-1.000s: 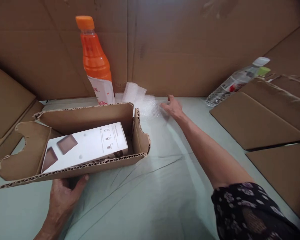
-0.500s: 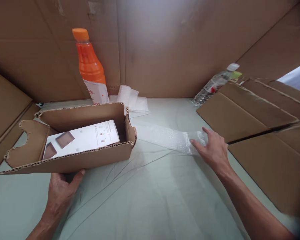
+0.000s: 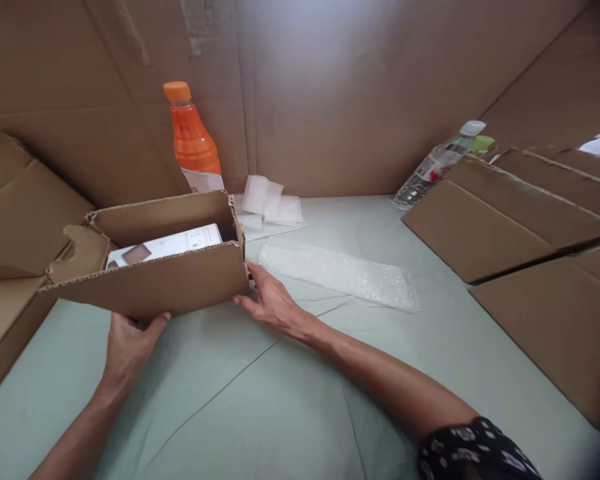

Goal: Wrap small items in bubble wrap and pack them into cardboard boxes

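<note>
An open-topped cardboard box [image 3: 150, 285] is tilted in front of me at the left, with a white printed box [image 3: 180, 243] lying inside it. My left hand [image 3: 133, 340] supports the cardboard box from below, its thumb at the lower edge and its other fingers hidden underneath. At the right end of that box, my right hand [image 3: 270, 300] grips the lower corner, thumb in front and fingers around the end. A flat strip of bubble wrap [image 3: 345, 272] lies on the cloth to the right, apart from both hands.
Behind the box stands an orange bottle [image 3: 195, 143], beside folded white foam sheets [image 3: 275, 203]. A clear water bottle [image 3: 437, 167] leans at the back right, next to folded cardboard boxes [image 3: 505, 227]. Another open cardboard box [image 3: 20, 207] stands at the left. A cardboard wall [image 3: 355, 100] closes the back.
My right hand has let go of the bubble wrap and moved left onto the cardboard box's right end. The bubble wrap now lies flat. The box has tilted, showing less of the white box.
</note>
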Motion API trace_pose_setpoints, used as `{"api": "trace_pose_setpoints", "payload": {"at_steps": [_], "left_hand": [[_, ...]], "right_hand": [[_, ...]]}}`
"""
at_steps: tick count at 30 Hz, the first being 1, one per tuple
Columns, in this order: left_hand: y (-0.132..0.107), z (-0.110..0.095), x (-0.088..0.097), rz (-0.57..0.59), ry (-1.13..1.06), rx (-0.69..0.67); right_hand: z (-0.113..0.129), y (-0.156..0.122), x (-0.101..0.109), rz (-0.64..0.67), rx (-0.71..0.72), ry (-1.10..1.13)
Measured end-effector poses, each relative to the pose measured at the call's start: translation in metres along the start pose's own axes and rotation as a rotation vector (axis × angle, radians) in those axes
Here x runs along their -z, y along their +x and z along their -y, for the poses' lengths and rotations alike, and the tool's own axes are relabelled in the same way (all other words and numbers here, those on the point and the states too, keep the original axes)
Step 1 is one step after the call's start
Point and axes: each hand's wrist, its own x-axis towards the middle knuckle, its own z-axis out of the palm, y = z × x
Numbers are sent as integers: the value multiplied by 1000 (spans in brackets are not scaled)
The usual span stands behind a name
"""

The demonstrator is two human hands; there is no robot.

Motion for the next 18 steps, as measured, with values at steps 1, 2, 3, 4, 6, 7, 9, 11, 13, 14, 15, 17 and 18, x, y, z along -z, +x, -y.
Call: {"api": "trace_pose_setpoints", "payload": {"at_steps": [1, 2, 3, 4, 6, 7, 9, 11, 13, 14, 15, 17, 18], "left_hand": [[10, -1, -1, 0, -8, -11], [19, -2, -2, 7, -21, -29], [26, -2, -3, 16, -36, -47], [32, -1, -5, 22, -51, -61], [38, 2, -9, 28, -92, -78], [39, 4, -10, 35, -123, -85], [39, 10, -13, 51, -172, -97], [42, 16, -14, 67, -182, -114], [48, 20, -16, 71, -166, -124], [51, 20, -17, 74, -162, -125], [54, 20, -17, 75, -165, -126], [52, 17, -15, 62, -164, -129], [46, 14, -13, 43, -142, -135]], "right_hand": [[-2, 8, -2, 0, 3, 10], [-5, 15, -4, -1, 4, 15], [-8, 18, -4, 1, 4, 13], [-13, 19, -2, 4, 6, 2], [-23, 15, 6, 5, 19, -67], [-29, 10, 13, -7, 27, -125], [-42, 0, 29, -60, 18, -281], [-54, -7, 46, -102, -27, -468], [-60, -10, 58, -105, -88, -641], [-61, -11, 61, -90, -114, -703], [-60, -11, 62, -74, -133, -743], [-53, -15, 60, -53, -158, -766], [-47, -18, 57, -45, -164, -759]]}}
